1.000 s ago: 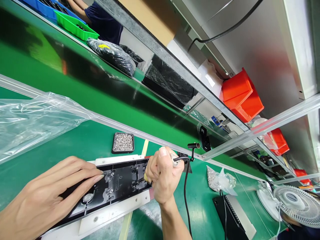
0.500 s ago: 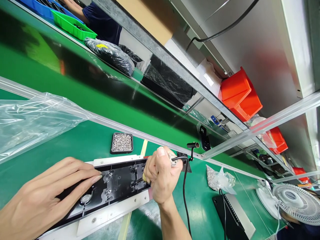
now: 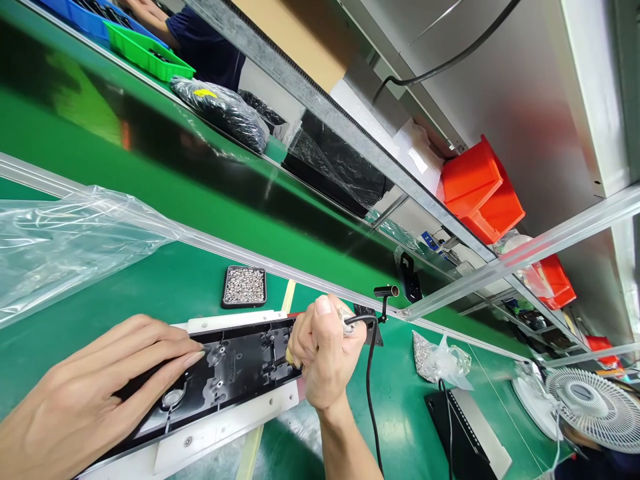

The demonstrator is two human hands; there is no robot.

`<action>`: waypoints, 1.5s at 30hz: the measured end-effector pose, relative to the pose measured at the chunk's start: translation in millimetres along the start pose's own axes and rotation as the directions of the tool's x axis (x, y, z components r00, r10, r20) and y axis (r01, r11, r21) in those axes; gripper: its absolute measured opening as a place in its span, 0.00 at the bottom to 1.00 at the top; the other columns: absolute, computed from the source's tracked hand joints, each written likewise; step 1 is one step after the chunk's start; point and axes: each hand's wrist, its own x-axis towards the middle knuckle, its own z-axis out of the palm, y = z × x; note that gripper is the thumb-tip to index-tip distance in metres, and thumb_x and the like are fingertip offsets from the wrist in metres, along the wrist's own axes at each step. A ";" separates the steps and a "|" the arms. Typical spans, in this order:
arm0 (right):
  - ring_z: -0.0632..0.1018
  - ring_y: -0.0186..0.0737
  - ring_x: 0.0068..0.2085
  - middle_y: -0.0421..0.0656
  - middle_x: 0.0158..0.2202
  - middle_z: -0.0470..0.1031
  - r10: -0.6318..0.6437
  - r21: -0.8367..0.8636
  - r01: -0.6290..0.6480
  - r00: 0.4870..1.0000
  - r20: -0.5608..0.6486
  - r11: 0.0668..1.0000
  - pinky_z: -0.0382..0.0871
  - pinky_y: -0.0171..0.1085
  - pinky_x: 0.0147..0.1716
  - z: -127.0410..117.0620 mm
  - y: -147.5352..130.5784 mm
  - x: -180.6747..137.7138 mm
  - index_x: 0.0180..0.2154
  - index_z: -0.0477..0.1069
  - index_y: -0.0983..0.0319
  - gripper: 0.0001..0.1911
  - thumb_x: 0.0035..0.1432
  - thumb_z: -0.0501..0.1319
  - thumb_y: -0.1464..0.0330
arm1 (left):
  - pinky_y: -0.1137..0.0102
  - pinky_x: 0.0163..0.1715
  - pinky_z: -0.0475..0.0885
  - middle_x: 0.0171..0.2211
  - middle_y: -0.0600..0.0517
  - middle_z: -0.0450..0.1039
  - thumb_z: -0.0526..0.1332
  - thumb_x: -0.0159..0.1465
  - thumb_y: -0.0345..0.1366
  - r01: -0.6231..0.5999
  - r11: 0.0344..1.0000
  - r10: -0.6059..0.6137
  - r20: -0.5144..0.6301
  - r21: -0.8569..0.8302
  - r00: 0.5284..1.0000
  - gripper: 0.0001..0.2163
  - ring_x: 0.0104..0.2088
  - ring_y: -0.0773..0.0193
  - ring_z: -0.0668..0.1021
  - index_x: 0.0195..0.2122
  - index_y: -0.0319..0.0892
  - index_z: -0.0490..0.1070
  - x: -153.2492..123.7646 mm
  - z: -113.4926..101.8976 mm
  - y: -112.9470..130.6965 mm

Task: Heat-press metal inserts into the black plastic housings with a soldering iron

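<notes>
The left hand (image 3: pixel 85 393) is lying flat near the near edge of the green desk (image 3: pixel 165 283), its fingers stretched out and pressing down on the left part of a long black plastic panel (image 3: pixel 225 373); its grip is spread wide and closing on nothing. The panel is resting in a white fixture (image 3: pixel 235 420) that is running slantwise along the desk's near edge. Just to the right, the right hand (image 3: pixel 325 357) is making a fist around an electric screwdriver (image 3: pixel 345 319), its grip wrapped tight on the handle, with the tool's tip going down to the panel's right end; the tip itself is hidden behind the fingers. A black cable (image 3: pixel 369 393) is hanging from the tool's top and running back toward the near edge. Farther in, a small black tray of screws (image 3: pixel 245 286) is sitting just beyond the fixture, and a clear plastic bag (image 3: pixel 70 243) is lying toward the left edge. Toward the right edge, a small bag of screws (image 3: pixel 440 360) and a white desk fan (image 3: pixel 590 408) are sitting well apart from the hands. Beyond a metal rail, red bins (image 3: pixel 480 190) are sitting on the shelf, and another person's dark sleeve (image 3: pixel 205 47) is showing at the far left.
</notes>
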 end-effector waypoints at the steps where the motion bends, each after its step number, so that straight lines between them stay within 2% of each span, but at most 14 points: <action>1: 0.51 0.29 0.16 0.29 0.17 0.50 0.002 -0.007 -0.002 1.000 -0.004 1.000 0.50 0.33 0.13 0.2 -0.4 0.1 0.23 0.54 0.54 0.36 0.77 0.67 0.48 | 0.65 0.53 0.79 0.46 0.54 0.83 0.65 0.78 0.29 0.022 1.000 -0.022 0.007 0.000 1.000 0.09 0.53 0.63 0.82 0.50 0.51 0.82 2.0 -0.7 2.9; 6: 0.51 0.29 0.16 0.29 0.17 0.49 0.007 -0.019 -0.007 1.000 -0.006 1.000 0.49 0.33 0.12 0.5 -1.1 0.1 0.23 0.54 0.54 0.36 0.77 0.68 0.47 | 0.61 0.53 0.79 0.47 0.54 0.83 0.64 0.78 0.26 0.088 0.996 -0.087 0.034 -0.015 0.996 0.11 0.54 0.61 0.82 0.50 0.52 0.81 6.0 -5.4 14.4; 12: 0.51 0.30 0.16 0.29 0.17 0.50 -0.002 -0.006 0.002 1.000 0.012 1.000 0.49 0.34 0.13 0.0 -0.2 -0.3 0.24 0.54 0.54 0.35 0.77 0.67 0.48 | 0.64 0.54 0.79 0.48 0.55 0.83 0.65 0.79 0.29 0.038 0.999 -0.038 0.035 -0.004 0.999 0.09 0.54 0.63 0.81 0.51 0.52 0.81 3.1 -4.8 8.8; 18: 0.52 0.29 0.16 0.29 0.17 0.50 -0.005 -0.022 0.005 1.000 0.000 1.000 0.49 0.33 0.13 1.4 -1.6 -0.2 0.24 0.54 0.54 0.36 0.77 0.68 0.46 | 0.66 0.54 0.79 0.47 0.56 0.83 0.65 0.77 0.25 0.018 1.000 -0.018 0.030 0.000 0.999 0.12 0.53 0.66 0.81 0.51 0.52 0.82 3.8 -4.0 7.2; 23: 0.52 0.29 0.16 0.29 0.17 0.50 -0.004 -0.017 0.004 1.000 0.000 1.000 0.49 0.33 0.12 1.4 -0.8 0.7 0.24 0.54 0.54 0.36 0.76 0.68 0.46 | 0.60 0.54 0.78 0.48 0.52 0.82 0.64 0.79 0.27 0.068 0.998 -0.067 0.047 -0.013 0.997 0.10 0.54 0.61 0.80 0.52 0.50 0.80 5.1 -4.8 13.3; 29: 0.52 0.28 0.16 0.29 0.17 0.50 0.000 -0.004 0.000 1.000 0.004 1.000 0.49 0.32 0.13 1.4 -0.7 0.7 0.24 0.54 0.54 0.35 0.77 0.68 0.48 | 0.63 0.54 0.78 0.47 0.55 0.83 0.65 0.79 0.29 0.024 1.000 -0.024 0.024 -0.007 0.999 0.10 0.54 0.62 0.82 0.51 0.53 0.81 1.4 -2.7 6.4; 37: 0.52 0.29 0.16 0.29 0.17 0.51 -0.002 -0.024 0.002 1.000 0.001 1.000 0.49 0.33 0.13 2.0 -1.3 0.3 0.24 0.54 0.54 0.35 0.77 0.68 0.48 | 0.62 0.54 0.78 0.47 0.54 0.83 0.65 0.77 0.23 0.070 0.997 -0.069 0.041 -0.014 0.997 0.12 0.54 0.62 0.81 0.51 0.51 0.80 5.1 -4.7 13.9; 41: 0.52 0.28 0.16 0.28 0.17 0.50 0.001 -0.050 -0.001 1.000 -0.010 0.999 0.50 0.31 0.13 2.8 -2.0 -0.8 0.24 0.53 0.54 0.35 0.77 0.68 0.49 | 0.65 0.55 0.77 0.47 0.55 0.83 0.65 0.79 0.29 0.019 1.000 -0.020 0.027 0.004 0.999 0.09 0.53 0.65 0.81 0.51 0.52 0.81 1.7 -2.2 5.9; 45: 0.53 0.27 0.16 0.28 0.17 0.50 0.006 -0.080 -0.007 1.000 -0.021 0.997 0.51 0.30 0.13 3.1 -2.7 -1.3 0.25 0.53 0.54 0.34 0.76 0.68 0.50 | 0.60 0.55 0.78 0.47 0.53 0.83 0.65 0.79 0.29 0.063 0.998 -0.063 0.036 -0.006 0.997 0.09 0.55 0.61 0.81 0.52 0.51 0.80 1.6 -3.0 8.5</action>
